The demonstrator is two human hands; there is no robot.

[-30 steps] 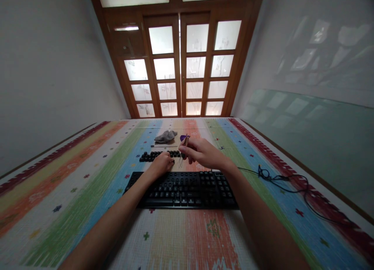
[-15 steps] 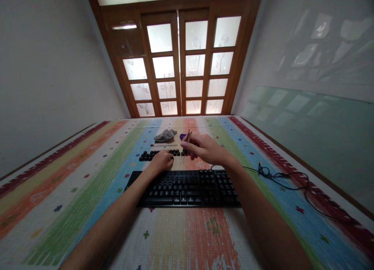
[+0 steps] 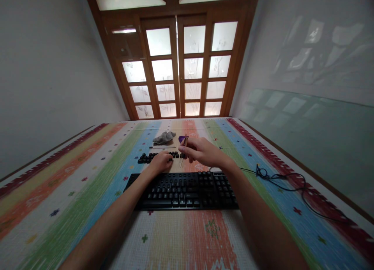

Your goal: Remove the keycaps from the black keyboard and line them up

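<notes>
Right hand (image 3: 201,151), fingers clamped on a wire-ended tool (image 3: 185,140); left hand (image 3: 161,161), grip unclear, beside loose black keycaps (image 3: 145,158), which a careless wrist sweep could scatter.

- One camera, worn on the person's head, gives the single view, looking forward and down over the table (image 3: 175,239).
- The left arm (image 3: 113,219) and right arm (image 3: 263,211) come in from the bottom edge and reach away from the lens.
- The left hand (image 3: 162,161) and right hand (image 3: 204,151) lie just below mid-height, small in the wide view, beyond the keyboard (image 3: 187,188).
- It faces the doors (image 3: 180,73), well beyond the table's far end; their outer posts slant inward toward the bottom.
- It takes in the left wall (image 3: 52,67) and right wall (image 3: 309,59); the bottom edge cuts across the tabletop.
</notes>
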